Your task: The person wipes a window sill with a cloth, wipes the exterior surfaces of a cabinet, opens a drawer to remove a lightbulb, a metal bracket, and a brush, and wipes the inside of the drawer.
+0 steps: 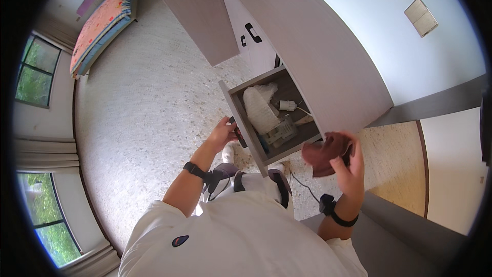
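My left hand (224,134) has its fingers around the black handle (239,134) on the front of a pulled-out wooden drawer (248,130). A crumpled reddish-brown cloth (324,156) is gripped in my right hand (351,165), just off the drawer's right side and beside the cabinet's near corner. Inside the drawer lies a piece of white bubble wrap (259,109). Near it are a white cylindrical fitting (287,105) with a thin white cord and a greyish flat packaged item (282,132), whose kind I cannot tell.
The grey wood-grain cabinet top (323,57) runs along the wall, which carries a switch plate (421,17). Farther doors bear black handles (253,32). A black cable (305,188) trails beside my right arm. A bed (103,27) stands across the speckled floor (153,84).
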`<state>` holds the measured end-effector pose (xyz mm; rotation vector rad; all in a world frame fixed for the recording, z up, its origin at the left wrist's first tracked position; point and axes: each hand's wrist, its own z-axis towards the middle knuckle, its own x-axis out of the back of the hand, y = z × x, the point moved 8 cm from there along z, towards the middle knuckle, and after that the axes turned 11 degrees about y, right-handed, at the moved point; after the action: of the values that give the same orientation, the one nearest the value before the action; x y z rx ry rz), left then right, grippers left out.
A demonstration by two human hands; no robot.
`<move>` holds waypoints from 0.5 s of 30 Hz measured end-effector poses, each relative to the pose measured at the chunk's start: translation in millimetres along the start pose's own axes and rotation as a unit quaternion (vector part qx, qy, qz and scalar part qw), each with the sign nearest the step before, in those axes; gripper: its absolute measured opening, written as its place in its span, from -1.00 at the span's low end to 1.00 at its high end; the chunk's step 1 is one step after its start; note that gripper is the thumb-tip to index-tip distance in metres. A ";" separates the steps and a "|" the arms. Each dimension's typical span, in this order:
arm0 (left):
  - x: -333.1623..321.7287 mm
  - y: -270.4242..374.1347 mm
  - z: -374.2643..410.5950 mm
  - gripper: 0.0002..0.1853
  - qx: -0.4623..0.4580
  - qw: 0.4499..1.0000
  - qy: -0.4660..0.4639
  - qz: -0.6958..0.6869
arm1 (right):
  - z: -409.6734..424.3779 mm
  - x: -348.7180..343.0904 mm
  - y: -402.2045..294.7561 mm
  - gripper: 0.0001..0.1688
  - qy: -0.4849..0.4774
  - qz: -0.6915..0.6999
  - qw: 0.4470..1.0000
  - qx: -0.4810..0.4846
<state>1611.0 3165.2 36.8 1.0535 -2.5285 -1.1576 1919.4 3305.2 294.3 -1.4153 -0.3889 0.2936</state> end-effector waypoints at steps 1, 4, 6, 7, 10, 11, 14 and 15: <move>0.9 2.9 1.1 -0.83 0.003 1.000 -0.021 0.019 | 1.6 -4.9 0.6 -0.42 0.024 0.017 1.000 -0.001; 5.2 9.2 8.0 -0.78 0.026 0.992 -0.108 0.061 | 0.4 -20.5 21.4 -0.45 0.106 0.044 0.993 0.013; 9.4 23.6 3.2 -0.73 0.054 0.982 -0.141 0.118 | -13.1 -36.2 45.2 -0.46 0.211 0.161 0.963 -0.047; 15.9 26.8 6.7 -0.72 0.056 0.970 -0.162 0.173 | -20.1 -45.5 57.5 -0.47 0.262 0.220 0.937 -0.071; 39.3 47.5 3.0 -0.60 0.049 0.899 -0.289 0.324 | -45.6 -85.7 53.8 -0.47 0.266 0.369 0.888 -0.068; 34.1 54.9 -8.0 -0.60 0.056 0.868 -0.363 0.334 | -50.8 -99.6 48.5 -0.45 0.252 0.429 0.866 -0.059; 0.5 60.3 -60.1 -0.57 0.046 0.755 -0.537 0.373 | -42.5 -149.4 -3.6 -0.42 0.232 0.384 0.894 -0.004; -16.6 50.0 -79.9 -0.54 0.021 0.721 -0.570 0.394 | -32.8 -172.2 -20.4 -0.42 0.227 0.367 0.902 0.001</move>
<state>1629.9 3151.0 129.6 -1.1526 -3.1056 -1.6555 1777.6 3200.3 295.9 -1.5324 0.5506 0.5518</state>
